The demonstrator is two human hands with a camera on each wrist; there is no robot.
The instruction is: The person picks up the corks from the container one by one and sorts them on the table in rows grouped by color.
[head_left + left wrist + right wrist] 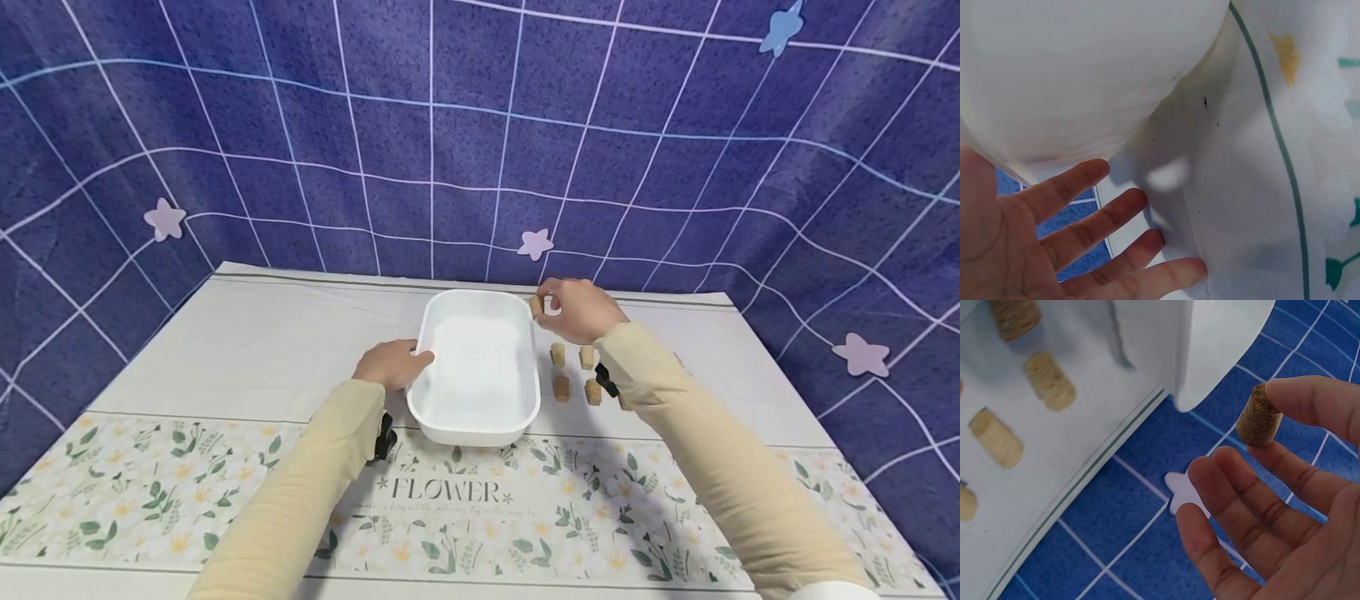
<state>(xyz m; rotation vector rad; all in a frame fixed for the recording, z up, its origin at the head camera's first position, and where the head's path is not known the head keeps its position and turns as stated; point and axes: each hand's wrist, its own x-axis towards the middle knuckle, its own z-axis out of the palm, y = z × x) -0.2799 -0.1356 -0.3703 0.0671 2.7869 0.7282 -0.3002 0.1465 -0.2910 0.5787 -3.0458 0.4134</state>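
Observation:
A white rectangular plastic tub [474,433] stands in the middle of the table, its inside showing bare. My left hand [392,364] holds its left rim, thumb over the edge. In the left wrist view the fingers [1094,228] are spread along the tub's outer wall [1085,75]. Just beyond the tub's far right corner, my right hand [576,310] pinches a cork stopper [1260,417] between thumb and index finger, the other fingers loosely extended. Several more corks [561,388] stand or lie right of the tub, some partly hidden by the right forearm.
A white cloth with a floral band [480,533] and the word FLOWER covers the table. Behind and at both sides hangs a blue grid-patterned curtain [390,133] with star shapes. Both wrists carry a black strap device [384,437].

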